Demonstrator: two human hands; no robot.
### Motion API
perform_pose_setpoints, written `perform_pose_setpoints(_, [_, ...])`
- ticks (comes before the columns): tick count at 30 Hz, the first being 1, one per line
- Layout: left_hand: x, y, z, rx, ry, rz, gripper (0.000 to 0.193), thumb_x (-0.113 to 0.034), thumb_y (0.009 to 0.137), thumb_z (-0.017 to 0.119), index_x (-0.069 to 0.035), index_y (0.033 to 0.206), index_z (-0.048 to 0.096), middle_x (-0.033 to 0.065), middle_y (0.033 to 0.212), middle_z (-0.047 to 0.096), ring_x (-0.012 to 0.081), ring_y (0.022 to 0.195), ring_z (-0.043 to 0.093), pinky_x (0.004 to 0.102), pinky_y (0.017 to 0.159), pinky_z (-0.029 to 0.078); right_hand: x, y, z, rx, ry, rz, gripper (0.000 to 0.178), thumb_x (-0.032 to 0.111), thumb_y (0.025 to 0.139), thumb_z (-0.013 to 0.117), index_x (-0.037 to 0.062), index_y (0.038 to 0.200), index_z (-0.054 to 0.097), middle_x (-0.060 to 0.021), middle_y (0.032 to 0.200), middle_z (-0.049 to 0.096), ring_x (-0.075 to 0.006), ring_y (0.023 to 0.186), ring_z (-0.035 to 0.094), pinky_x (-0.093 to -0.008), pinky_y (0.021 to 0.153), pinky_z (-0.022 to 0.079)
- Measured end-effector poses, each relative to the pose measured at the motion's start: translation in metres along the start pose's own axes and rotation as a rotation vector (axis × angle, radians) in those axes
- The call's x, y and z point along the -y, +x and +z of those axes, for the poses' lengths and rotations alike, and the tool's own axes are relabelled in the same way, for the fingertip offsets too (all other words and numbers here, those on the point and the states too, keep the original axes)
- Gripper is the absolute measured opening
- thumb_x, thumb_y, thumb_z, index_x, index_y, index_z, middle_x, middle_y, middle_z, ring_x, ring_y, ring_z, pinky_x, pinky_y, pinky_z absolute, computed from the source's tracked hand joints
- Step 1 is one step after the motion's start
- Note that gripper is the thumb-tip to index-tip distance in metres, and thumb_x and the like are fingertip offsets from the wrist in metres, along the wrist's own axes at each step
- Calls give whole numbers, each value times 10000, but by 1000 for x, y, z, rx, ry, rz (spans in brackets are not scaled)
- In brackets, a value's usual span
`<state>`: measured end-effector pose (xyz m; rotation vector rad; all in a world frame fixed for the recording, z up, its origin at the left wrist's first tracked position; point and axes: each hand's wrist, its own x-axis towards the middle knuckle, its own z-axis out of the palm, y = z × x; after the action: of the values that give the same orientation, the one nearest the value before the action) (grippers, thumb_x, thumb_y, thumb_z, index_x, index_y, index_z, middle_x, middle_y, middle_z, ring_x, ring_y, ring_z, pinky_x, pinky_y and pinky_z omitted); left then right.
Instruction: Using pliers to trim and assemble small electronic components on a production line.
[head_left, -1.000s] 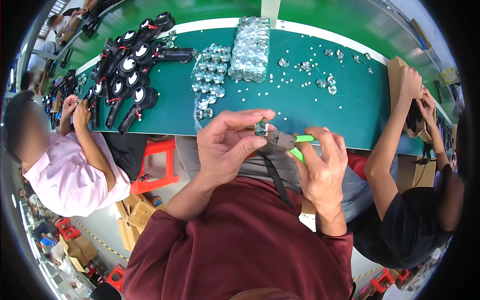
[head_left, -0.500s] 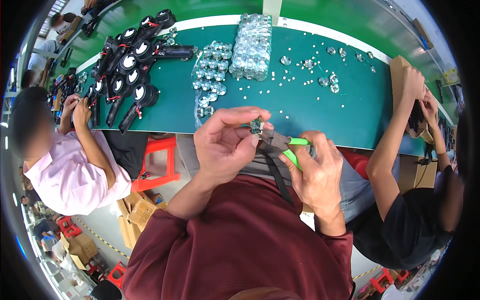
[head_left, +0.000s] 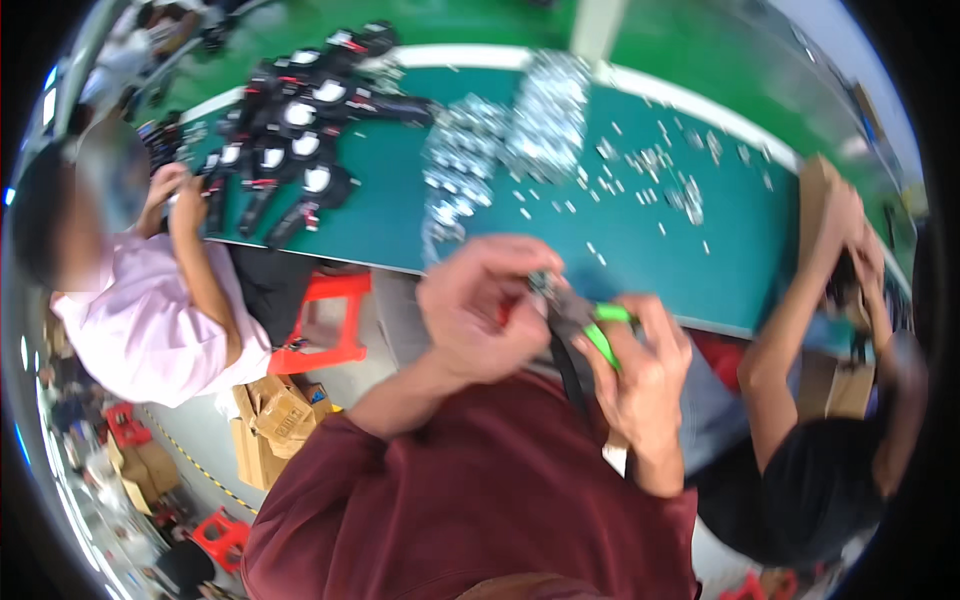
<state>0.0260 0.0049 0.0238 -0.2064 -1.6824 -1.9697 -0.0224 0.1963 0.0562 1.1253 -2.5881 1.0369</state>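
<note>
My left hand (head_left: 482,312) pinches a small green circuit board (head_left: 541,282) between thumb and fingertips, just over the near edge of the table. Green-handled pliers (head_left: 572,314) lie in the grip of my right hand (head_left: 648,375). Their dark metal jaws point left and meet the small board; blur hides whether they bite on it. Beyond my hands, a sheet of small round boards (head_left: 460,165) and a stack of boards in clear wrap (head_left: 548,115) rest on the green tabletop (head_left: 640,255).
Black handheld devices with round heads (head_left: 300,146) are piled at the left. Loose boards (head_left: 688,200) and small white pieces scatter at right. A person in pink (head_left: 160,315) works at left, one in black (head_left: 815,490) at right beside a cardboard box (head_left: 812,205). A red stool (head_left: 340,318) stands left.
The whole view has tilted and blurred, with the table scene shifted. My hands appear slightly lower and further right, still holding the board and the pliers.
</note>
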Motion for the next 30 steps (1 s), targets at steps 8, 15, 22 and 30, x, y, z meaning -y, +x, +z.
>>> perform_pose_setpoints(8, [-2,-22,-5,-18,-140,-145,377,179,830,546,54,1183,581,200,1180,614,223,1032,672,324,872,587,13,-12,5,75,-1,8,188,155,776,797,9,843,700,-142,938,599,-354,722,615,-452,614,478])
perform_pose_setpoints(15, [-14,-62,-34,-81,-39,-283,334,157,837,585,51,1154,590,175,1164,646,196,1024,680,302,852,595,38,-27,21,247,86,0,211,205,803,797,15,839,713,-143,897,623,-350,625,629,-432,555,502])
perform_pose_setpoints(22, [-16,-77,-39,-182,-25,-261,331,145,813,602,58,1133,596,183,1145,649,201,983,693,314,836,614,32,-29,35,242,89,-72,151,176,800,789,42,840,733,-120,878,636,-331,599,633,-417,541,508])
perform_pose_setpoints(30, [-17,-80,-42,-205,49,-214,303,143,798,608,63,1089,627,181,1120,656,197,964,693,294,789,617,37,-27,36,268,102,-57,142,162,787,801,44,833,734,-113,862,643,-324,607,641,-411,546,510])
